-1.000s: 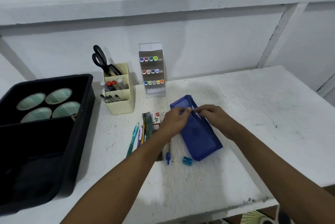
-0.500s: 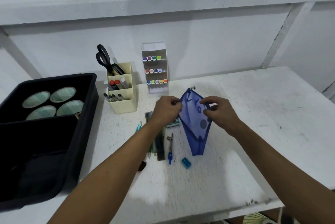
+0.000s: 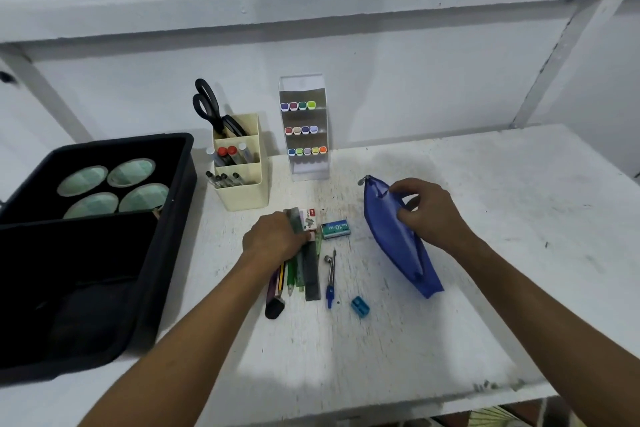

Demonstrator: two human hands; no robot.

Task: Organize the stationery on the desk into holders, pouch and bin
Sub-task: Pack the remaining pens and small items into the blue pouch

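Pouch point(image 3: 398, 239) sits at about 3 o'clock from the loose pile, blue, lying on the desk point(image 3: 519, 219), your right hand point(image 3: 429, 215) pinching its open top edge. Your left hand point(image 3: 273, 236) has fingers curled down over the pens and rulers point(image 3: 304, 274), though a real grip is hard to confirm. Cream holder point(image 3: 242, 181) at 11 o'clock, black bin point(image 3: 104, 219) out at 9.

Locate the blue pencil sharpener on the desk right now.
In the head view, the blue pencil sharpener lies on the white desk, front centre, just right of the compass tip and left of the blue pouch.
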